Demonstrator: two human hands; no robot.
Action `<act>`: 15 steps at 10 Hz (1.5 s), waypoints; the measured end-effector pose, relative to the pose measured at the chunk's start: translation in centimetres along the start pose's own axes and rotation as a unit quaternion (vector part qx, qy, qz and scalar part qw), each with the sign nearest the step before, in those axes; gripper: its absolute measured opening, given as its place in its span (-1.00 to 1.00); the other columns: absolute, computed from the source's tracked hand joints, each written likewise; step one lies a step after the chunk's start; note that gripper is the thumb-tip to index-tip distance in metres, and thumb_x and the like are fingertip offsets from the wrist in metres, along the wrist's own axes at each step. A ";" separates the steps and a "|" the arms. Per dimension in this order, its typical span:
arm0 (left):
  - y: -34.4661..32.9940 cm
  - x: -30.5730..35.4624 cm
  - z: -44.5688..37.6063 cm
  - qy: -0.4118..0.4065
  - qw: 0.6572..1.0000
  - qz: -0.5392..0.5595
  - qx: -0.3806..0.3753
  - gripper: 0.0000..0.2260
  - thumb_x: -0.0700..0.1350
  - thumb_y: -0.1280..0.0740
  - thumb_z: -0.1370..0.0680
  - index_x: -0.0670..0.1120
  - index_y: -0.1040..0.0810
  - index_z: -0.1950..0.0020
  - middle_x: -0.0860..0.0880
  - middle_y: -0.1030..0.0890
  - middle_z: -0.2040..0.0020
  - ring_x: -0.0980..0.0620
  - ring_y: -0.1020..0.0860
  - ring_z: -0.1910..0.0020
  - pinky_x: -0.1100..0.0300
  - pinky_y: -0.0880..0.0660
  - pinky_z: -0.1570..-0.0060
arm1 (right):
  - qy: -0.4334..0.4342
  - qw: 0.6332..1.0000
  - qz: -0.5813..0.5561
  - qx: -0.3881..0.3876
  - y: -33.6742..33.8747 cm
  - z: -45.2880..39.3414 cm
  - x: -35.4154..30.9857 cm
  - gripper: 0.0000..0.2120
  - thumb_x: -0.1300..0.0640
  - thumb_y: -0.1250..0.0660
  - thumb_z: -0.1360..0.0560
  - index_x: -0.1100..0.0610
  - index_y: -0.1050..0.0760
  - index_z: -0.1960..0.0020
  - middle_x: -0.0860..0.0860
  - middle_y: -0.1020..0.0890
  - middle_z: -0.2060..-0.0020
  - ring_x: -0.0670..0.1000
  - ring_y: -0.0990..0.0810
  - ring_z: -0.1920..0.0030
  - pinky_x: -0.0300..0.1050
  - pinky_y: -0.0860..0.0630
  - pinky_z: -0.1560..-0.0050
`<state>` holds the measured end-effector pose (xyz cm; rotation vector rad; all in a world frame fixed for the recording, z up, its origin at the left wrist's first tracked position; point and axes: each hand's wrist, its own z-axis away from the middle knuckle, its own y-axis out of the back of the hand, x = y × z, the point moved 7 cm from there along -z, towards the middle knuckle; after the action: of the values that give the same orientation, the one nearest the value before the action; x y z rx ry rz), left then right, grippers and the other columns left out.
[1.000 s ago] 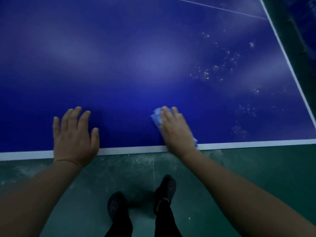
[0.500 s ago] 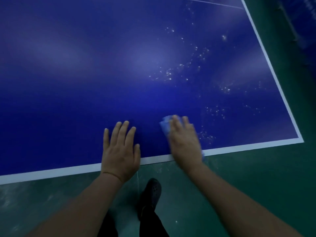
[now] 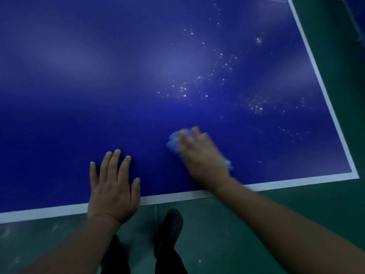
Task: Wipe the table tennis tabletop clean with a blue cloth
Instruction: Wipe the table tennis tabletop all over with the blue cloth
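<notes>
The dark blue table tennis tabletop [image 3: 138, 76] fills most of the view, with a white border line along its near edge and right side. My right hand [image 3: 201, 155] presses a light blue cloth [image 3: 173, 143] flat on the surface near the front edge; the hand is blurred and covers most of the cloth. My left hand [image 3: 113, 184] lies flat on the table with fingers spread, its heel over the white edge line. White specks [image 3: 183, 89] are scattered over the right half of the table, beyond the cloth.
Green floor [image 3: 237, 224] lies below the table's near edge and along its right side. My dark shoe [image 3: 169, 228] and trouser legs stand on the floor just under the front edge. The table's near right corner [image 3: 355, 175] is in view.
The view has shifted right along the table, bringing the right corner in. My right hand slid the cloth forward, away from the edge line. My left hand moved right along the near edge.
</notes>
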<state>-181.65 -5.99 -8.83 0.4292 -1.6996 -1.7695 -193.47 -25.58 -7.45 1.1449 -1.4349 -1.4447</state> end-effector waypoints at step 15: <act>-0.8 -0.1 -0.5 0.005 0.998 -0.020 -0.056 -0.35 0.17 0.15 -0.64 -0.23 -0.40 -0.45 -0.26 -0.30 -0.52 -0.22 -0.20 -0.53 -0.40 -0.08 -0.41 | 0.054 0.998 -0.030 0.013 -2.2 -17.4 -7.9 -0.37 0.22 -0.16 -0.55 0.12 -0.14 -0.60 0.04 -0.16 -0.60 0.26 0.04 -0.59 0.17 0.11 -0.55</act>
<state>-181.48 -6.32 -9.71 0.4240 -1.5867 -1.8767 -174.44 -22.90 -8.25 1.2728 -1.3589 -1.3865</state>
